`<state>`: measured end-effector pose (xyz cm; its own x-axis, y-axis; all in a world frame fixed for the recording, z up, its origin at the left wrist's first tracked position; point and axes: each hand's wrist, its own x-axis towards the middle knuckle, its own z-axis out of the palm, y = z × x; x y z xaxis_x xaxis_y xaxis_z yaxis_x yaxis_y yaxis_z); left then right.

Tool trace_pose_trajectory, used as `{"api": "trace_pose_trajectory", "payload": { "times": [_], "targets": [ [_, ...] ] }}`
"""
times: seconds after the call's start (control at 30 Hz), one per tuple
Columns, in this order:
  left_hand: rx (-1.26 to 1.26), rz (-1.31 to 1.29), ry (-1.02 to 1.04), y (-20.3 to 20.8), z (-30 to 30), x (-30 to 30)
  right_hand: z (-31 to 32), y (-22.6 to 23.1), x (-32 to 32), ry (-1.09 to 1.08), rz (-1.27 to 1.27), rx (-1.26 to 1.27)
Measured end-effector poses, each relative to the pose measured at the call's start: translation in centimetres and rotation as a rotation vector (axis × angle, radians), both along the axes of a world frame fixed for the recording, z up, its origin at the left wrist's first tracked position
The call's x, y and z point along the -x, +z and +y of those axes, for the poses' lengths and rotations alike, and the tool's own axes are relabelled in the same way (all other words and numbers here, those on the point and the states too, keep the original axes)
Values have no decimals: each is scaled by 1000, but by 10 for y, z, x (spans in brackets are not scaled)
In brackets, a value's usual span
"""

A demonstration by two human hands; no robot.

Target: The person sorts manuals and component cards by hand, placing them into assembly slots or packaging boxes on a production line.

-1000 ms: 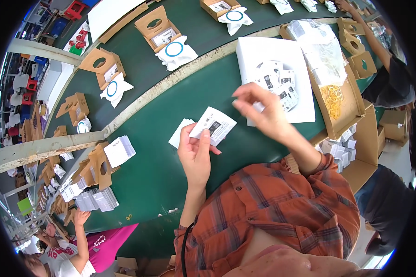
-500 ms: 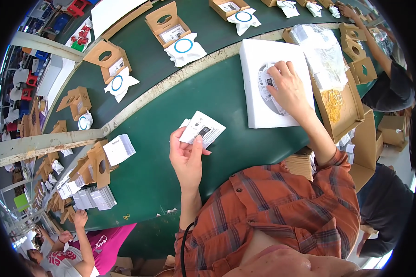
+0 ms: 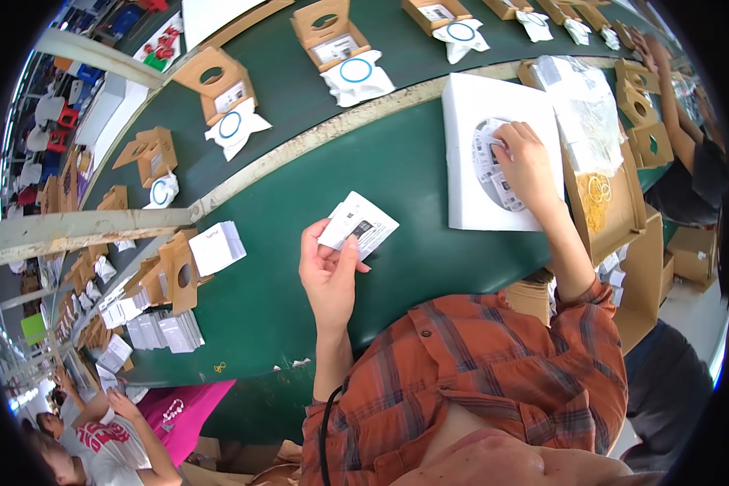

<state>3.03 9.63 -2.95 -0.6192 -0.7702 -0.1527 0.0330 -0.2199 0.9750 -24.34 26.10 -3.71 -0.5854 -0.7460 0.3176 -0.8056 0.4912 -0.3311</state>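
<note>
My left hand (image 3: 330,275) pinches a few white printed leaflets (image 3: 371,224) between thumb and fingers, above the green table. My right hand (image 3: 530,166) reaches over the round hole of a white foam block (image 3: 464,206), its fingers bent and pressed together at small printed pieces (image 3: 483,155) inside. What lies between those fingertips is hidden. Right of the block stands a cardboard tray (image 3: 628,194) holding yellow rubber bands (image 3: 596,194) and a clear plastic bag (image 3: 583,109) of white items.
Beyond a worn rail (image 3: 316,130), open cardboard boxes (image 3: 330,36) with white-wrapped, blue-ringed items (image 3: 356,71) line a dark belt. White booklet stacks (image 3: 217,248) and brown boxes (image 3: 178,271) stand at left. Other people's hands (image 3: 121,403) show lower left and upper right.
The view has shifted a little; the boxes on the belt have slid slightly right. My right hand has drawn slightly nearer, baring more printed pieces. The lower-left person now holds a white sheet.
</note>
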Motion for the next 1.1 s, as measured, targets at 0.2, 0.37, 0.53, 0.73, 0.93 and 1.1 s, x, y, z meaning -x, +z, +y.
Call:
{"api": "trace_pose_trajectory", "payload": {
  "times": [0.2,0.37,0.53,0.73,0.93,1.1],
  "targets": [
    [4,25,22,-1,-9,-7,4,11,-1,-22,-35,64],
    [58,-17,82,0,-30,-23,4,15,-4,2,-17,41],
    [126,-47,170,8,-62,-33,1,18,-11,-72,-113,109],
    [383,-208,315,23,-139,-33,3,20,-11,-44,-146,135],
    [653,-469,517,5,-279,-37,7,9,-6,-96,-184,188],
    [809,-772,599,1,-355,-23,5,14,-15,-185,-249,258]
  ]
}}
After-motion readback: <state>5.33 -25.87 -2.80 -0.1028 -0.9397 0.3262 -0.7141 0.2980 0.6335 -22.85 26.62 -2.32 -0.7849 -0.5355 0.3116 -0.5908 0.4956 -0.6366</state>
